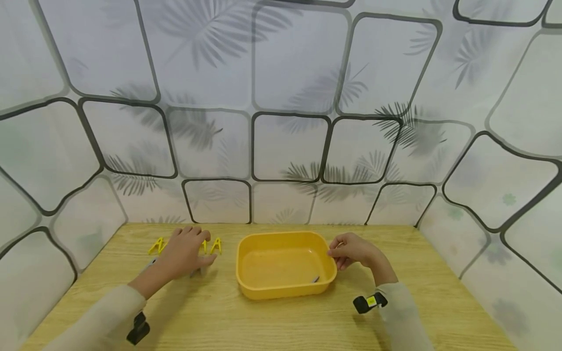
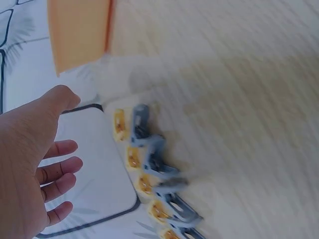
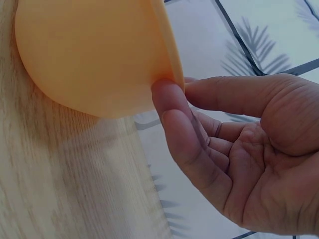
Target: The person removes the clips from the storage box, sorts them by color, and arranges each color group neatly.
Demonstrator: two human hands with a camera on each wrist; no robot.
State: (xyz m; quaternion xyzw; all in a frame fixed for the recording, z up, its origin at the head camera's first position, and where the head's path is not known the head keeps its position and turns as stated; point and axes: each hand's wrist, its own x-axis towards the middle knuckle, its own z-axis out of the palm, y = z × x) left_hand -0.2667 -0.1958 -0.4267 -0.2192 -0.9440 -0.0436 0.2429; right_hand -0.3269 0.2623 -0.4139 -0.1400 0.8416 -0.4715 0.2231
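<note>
A yellow plastic basin [image 1: 281, 293] stands on the wooden table, with a small grey piece [image 1: 315, 279] inside near its front right corner. My right hand [image 1: 357, 253] pinches the basin's right rim between thumb and fingers, as the right wrist view shows close up. Over a row of small clips my left hand [image 1: 186, 251] hovers, thumb spread from loosely bent fingers and nothing held. Behind it stand yellow A-shaped clips [image 1: 216, 245]. The left wrist view shows several grey clips [image 2: 142, 122] beside the yellow ones; in the head view the hand mostly hides them.
Patterned cloth [image 1: 290, 146] with dark outlines and leaf prints rises behind the wooden tabletop [image 1: 281, 324] and along both sides. A black camera strap [image 1: 371, 302] sits on the right wrist and another black camera [image 1: 138, 329] on the left.
</note>
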